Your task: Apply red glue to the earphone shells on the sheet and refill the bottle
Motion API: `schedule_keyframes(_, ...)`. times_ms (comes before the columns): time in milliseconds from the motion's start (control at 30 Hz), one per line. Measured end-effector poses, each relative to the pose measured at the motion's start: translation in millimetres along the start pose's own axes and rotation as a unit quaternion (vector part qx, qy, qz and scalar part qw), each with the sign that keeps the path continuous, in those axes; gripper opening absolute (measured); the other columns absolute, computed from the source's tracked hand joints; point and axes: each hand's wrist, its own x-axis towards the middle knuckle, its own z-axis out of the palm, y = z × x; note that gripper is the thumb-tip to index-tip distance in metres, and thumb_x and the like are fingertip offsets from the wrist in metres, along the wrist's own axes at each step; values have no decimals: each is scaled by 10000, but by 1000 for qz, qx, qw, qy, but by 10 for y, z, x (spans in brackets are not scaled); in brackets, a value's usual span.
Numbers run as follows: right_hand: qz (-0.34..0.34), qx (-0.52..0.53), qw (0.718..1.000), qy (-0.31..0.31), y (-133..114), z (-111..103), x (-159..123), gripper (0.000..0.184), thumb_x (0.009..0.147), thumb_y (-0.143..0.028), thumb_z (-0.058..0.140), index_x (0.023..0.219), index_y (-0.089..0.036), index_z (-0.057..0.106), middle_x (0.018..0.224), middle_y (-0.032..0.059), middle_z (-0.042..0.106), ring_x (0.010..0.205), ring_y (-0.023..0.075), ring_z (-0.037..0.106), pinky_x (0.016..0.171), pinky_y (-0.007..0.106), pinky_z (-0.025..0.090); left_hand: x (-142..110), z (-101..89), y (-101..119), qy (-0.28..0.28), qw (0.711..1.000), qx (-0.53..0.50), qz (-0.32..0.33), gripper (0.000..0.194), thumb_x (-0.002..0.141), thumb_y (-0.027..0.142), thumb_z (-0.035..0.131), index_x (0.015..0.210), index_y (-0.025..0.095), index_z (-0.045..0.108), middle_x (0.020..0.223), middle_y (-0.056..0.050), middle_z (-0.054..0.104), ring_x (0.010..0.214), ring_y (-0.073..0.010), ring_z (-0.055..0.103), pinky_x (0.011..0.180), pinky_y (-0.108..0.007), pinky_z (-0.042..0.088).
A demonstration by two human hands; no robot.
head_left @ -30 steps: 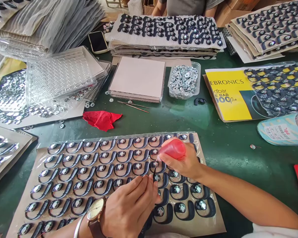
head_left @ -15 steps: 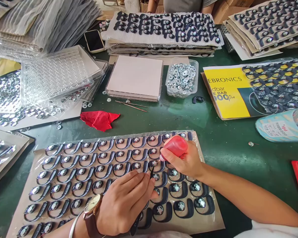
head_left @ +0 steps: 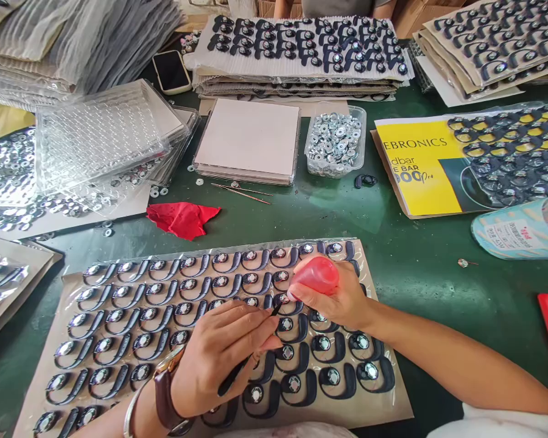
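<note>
My left hand (head_left: 219, 350), with a watch on the wrist, is closed around black tweezers (head_left: 231, 378). Their dark tip pokes out past my fingers, close to one earpiece (head_left: 282, 298) in the middle rows. A small red squeeze bottle (head_left: 317, 275) lies tilted in my right hand (head_left: 347, 301), its pale nozzle pointing down-left at that same earpiece. Whether nozzle or tweezers touch it, I cannot tell. Rows of black hook-shaped earpieces with shiny round discs are laid out on a brown plastic-covered sheet (head_left: 395, 406); my hands and forearm hide some of them.
Beyond the sheet are a red cloth (head_left: 182, 219), thin metal sticks (head_left: 242, 193), a stack of pale cards (head_left: 249, 137) and a clear tub (head_left: 335, 143) of metal discs. A yellow box panel (head_left: 415, 170) and light-blue pouch (head_left: 506, 234) lie right. Someone sits opposite.
My left hand has rolled and shifted slightly left and up, so more of the tweezers' handle shows. The bottle lifted a little to the right, then came back over the same earpiece.
</note>
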Motion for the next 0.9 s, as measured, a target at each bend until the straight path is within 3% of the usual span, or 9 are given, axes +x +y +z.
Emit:
schedule_keyframes(200,23,54,998,-4,-133,-115,26,270,833,-473,726,838,-209,668,738,6,692,638,133,638,641,248,523,-17,-4,-33,29,998,-34,-41,246,881,68,618,1116,127,658,984,-76,754,857,-150,700,757,-291,560)
schedule_keyframes(333,79,82,992,-58,-334,-278,20,320,812,-511,734,764,-203,661,735,16,681,643,152,637,602,261,513,-83,-5,105,32,998,47,34,213,902,107,605,1106,79,657,967,-97,752,864,-180,705,751,-322,572)
schedule_keyframes(433,88,57,993,-52,-314,-239,-90,281,808,-474,751,775,-208,667,717,7,682,623,144,620,593,257,500,-170,55,248,28,988,120,91,222,897,156,639,1089,46,665,952,-98,755,871,-209,714,774,-359,581)
schedule_keyframes(600,52,51,997,12,-61,-2,-298,266,837,-461,714,850,-202,655,696,16,689,638,161,644,648,284,532,-242,180,379,5,980,170,103,206,918,173,613,1067,46,676,940,-99,750,870,-210,716,765,-356,596)
schedule_keyframes(900,-17,11,999,-40,-58,28,-272,234,834,-450,725,807,-219,697,842,20,723,682,137,677,636,232,539,-388,396,497,-22,954,262,144,262,901,157,600,1079,-16,686,1043,-180,732,1024,-308,686,872,-407,574)
